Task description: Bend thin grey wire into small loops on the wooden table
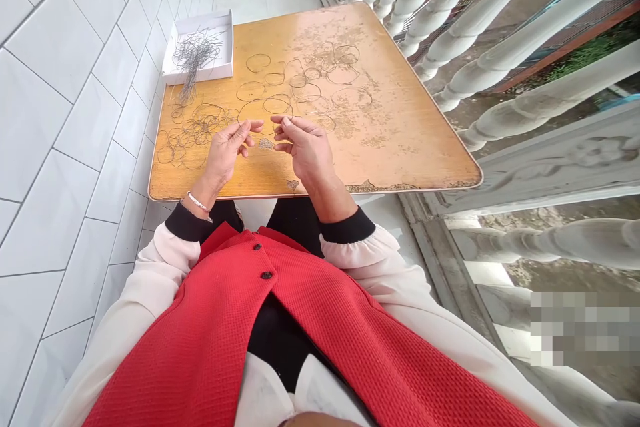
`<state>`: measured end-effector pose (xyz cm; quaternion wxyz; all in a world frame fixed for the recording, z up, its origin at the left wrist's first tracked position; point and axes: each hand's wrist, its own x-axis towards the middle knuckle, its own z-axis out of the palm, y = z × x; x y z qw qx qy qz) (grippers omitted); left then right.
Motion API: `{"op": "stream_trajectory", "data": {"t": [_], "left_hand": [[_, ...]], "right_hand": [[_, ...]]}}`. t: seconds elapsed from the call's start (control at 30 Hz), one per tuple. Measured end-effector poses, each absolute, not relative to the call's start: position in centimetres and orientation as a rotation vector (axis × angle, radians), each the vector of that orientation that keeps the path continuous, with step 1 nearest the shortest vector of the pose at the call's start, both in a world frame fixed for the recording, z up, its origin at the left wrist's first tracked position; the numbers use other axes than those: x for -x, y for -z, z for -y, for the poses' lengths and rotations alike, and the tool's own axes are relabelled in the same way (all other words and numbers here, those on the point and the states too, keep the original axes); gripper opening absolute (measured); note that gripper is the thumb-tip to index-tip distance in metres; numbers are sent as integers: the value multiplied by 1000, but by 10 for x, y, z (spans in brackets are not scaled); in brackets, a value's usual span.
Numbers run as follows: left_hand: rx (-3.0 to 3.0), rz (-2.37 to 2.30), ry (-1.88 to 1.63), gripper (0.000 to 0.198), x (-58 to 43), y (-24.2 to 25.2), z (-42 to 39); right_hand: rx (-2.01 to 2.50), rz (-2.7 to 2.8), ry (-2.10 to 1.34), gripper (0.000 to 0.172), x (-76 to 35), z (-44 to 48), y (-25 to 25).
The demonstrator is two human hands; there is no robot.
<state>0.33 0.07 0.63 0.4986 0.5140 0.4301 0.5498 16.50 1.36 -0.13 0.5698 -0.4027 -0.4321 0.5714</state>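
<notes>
Orange veneer tabletop [380, 80], worn and flaking, fills the centre between a white tiled wall [65, 147] at left and white balusters [440, 7] at upper right. At its upper left, a white box [197, 47] holds tangled wire [195, 57]; wire loops [258, 63] lie scattered nearby. At centre, the left hand [225, 150] and right hand [305, 150] are half-curled, fingertips nearly meeting; whether they hold fine wire cannot be told.

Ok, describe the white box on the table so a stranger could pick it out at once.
Start at the worn orange-brown wooden tabletop beside the white tiled wall. At the table's far left corner, next to the wall, sits a shallow open white box. Unlike the loose wire loops lying on the bare wood, it is the only container there, and it holds a grey tuft of thin wire.
</notes>
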Motion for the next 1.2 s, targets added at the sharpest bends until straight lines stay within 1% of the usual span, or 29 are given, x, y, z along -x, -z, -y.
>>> {"op": "stream_trajectory", "data": {"t": [0.13, 0.23, 0.3, 0.37, 0.47, 0.53, 0.63, 0.73, 0.8, 0.87, 0.93, 1.03, 1.2], "left_hand": [[-1184, -1089, -1261, 31, -7, -8, 0], [-1115, -1089, -1251, 29, -12, -9, 1], [-1078, -1102, -1260, 25, -15, -10, 1], [-1051, -1119, -1279, 21, -17, -9, 1], [-1029, -1151, -1319, 20, -20, -9, 1], [-1025, -1165, -1326, 20, -21, -9, 2], [-1022, -1158, -1304, 22, -23, -12, 4], [-1022, -1158, -1265, 24, -24, -15, 5], [-1034, -1171, -1243, 25, -24, -16, 6], [-1066, -1187, -1221, 26, -25, -15, 6], [-1104, -1200, -1196, 26, -25, -13, 6], [-1138, -1212, -1181, 28, -26, -13, 6], [-1164, -1241, -1146, 30, -25, -17, 8]], "right_hand": [[866, 992, -1381, 14, -160, -13, 4], [894, 1028, -1330, 9, -158, -12, 7], [944, 1102, -1261, 9, -160, -13, 9], [968, 1187, -1184, 12, -164, -17, 10], [990, 1315, -1016, 22, -172, -25, 5], [1017, 1423, -849, 23, -176, -30, -1], [1040, 1613, -601, 17, -178, -36, -13], [1023, 1751, -441, 8, -175, -40, -18], [1021, 1789, -370, 11, -173, -43, -16], [1044, 1786, -335, 18, -172, -44, -12], [1077, 1756, -349, 21, -171, -45, -8], [1111, 1693, -381, 21, -169, -44, -3], [1139, 1627, -342, 23, -169, -40, 0]]}}
